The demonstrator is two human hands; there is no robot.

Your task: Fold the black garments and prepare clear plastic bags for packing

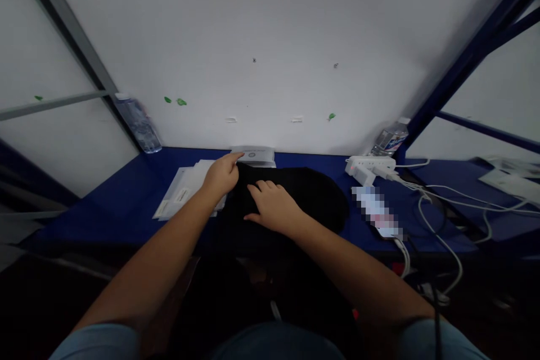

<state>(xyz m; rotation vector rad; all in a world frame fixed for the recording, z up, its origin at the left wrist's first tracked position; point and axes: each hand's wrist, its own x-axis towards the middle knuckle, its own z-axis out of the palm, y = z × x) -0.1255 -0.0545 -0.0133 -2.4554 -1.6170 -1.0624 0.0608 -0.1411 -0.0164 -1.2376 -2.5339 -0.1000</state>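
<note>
A black cloth item (316, 194), perhaps a folded garment, lies across the middle of the blue desk and hangs over its front edge. At its upper left corner my left hand (221, 174) is closed, with the thumb and fingers pinching the fabric. My right hand (274, 205) rests palm down on the cloth, its fingers spread and thumb apart, with nothing in its grasp. Dark folds hide the exact shape of the cloth. White papers (183, 188) lie partly under my left wrist. Behind the cloth stands a small whitish box (255, 154) against the wall.
On the right, a white power strip (371, 164) with plugged-in chargers and tangled white cables sits behind a phone (375, 211). Plastic bottles stand at the back left (139, 124) and back right (390, 138). Blue metal frame bars (468, 76) border the right side.
</note>
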